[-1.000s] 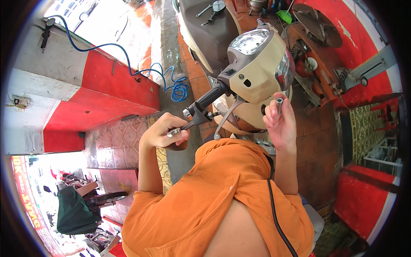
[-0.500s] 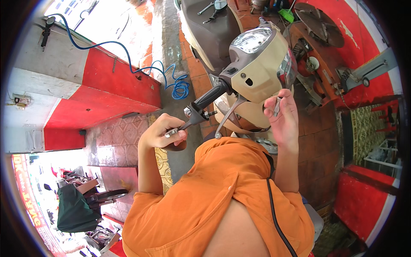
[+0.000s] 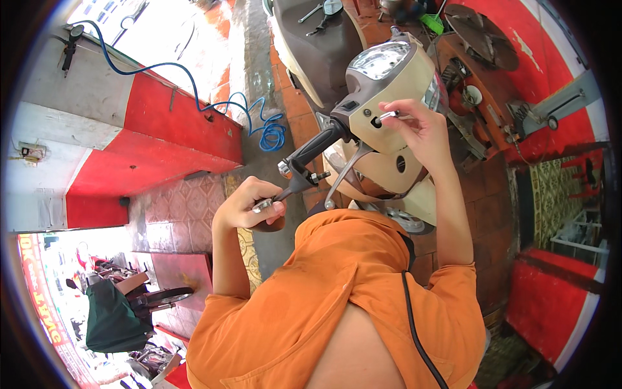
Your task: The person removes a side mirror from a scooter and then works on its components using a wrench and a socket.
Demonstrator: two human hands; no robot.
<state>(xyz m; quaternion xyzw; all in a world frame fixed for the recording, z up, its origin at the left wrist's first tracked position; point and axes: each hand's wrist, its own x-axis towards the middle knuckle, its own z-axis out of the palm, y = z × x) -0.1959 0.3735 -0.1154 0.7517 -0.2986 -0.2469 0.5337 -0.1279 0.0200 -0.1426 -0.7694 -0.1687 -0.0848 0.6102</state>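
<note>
The right hand (image 3: 421,129), pinching a small silver metal cylinder (image 3: 390,115), crowds the cream plastic handlebar cover (image 3: 381,139). A gap lies between that hand and the curved silver metal brake lever (image 3: 346,178); farther left, the black rubber grip (image 3: 317,145) and the left hand (image 3: 246,202) on a dark-grey metal stem (image 3: 297,179) obstruct.

Far to your left, a blue hose (image 3: 273,139) lies in loops on the grey floor (image 3: 256,165) beside a red and white wall (image 3: 188,117). Near you on the left, a dark green cover (image 3: 115,319) hangs over a motorbike (image 3: 162,297). Far to your right, a bright green dustpan (image 3: 432,24) sits near a messy brown bench (image 3: 494,104).
</note>
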